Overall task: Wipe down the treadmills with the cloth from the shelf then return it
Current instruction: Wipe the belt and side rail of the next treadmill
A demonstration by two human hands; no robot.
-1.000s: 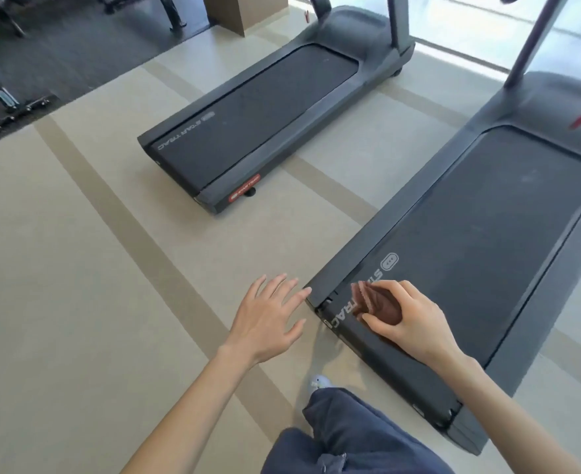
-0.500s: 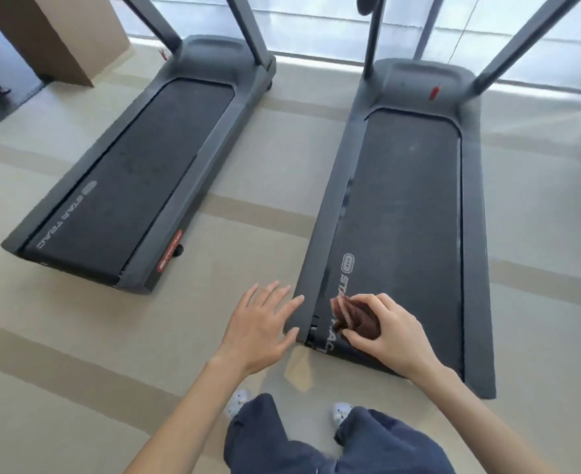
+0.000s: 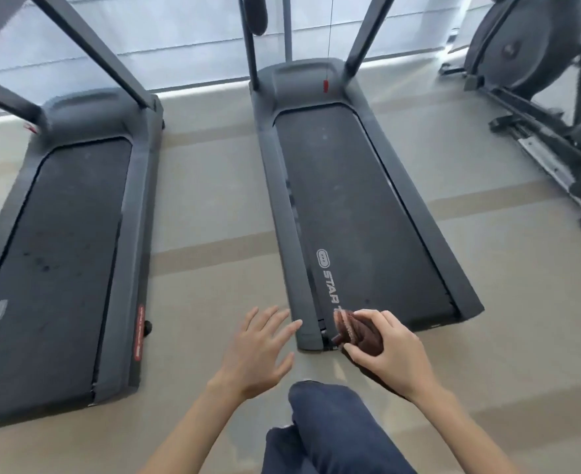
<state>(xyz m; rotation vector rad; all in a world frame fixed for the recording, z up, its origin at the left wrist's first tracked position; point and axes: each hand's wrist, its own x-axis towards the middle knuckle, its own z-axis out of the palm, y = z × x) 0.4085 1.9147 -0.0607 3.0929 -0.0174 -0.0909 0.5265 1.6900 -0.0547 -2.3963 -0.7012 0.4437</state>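
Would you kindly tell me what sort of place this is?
Probably a gym: the left treadmill and right treadmill stand side by side, with an elliptical-type machine at far right. The right hand holds a brown cloth.

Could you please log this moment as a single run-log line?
right hand: grips cloth at right treadmill rear end | left hand: open, empty | left treadmill: no hand on it

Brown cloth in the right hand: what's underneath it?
The rear end of the right treadmill's belt. The cloth and right hand hide the end of the white logo, which shows only STAR T. Whether cloth touches belt, I cannot tell.
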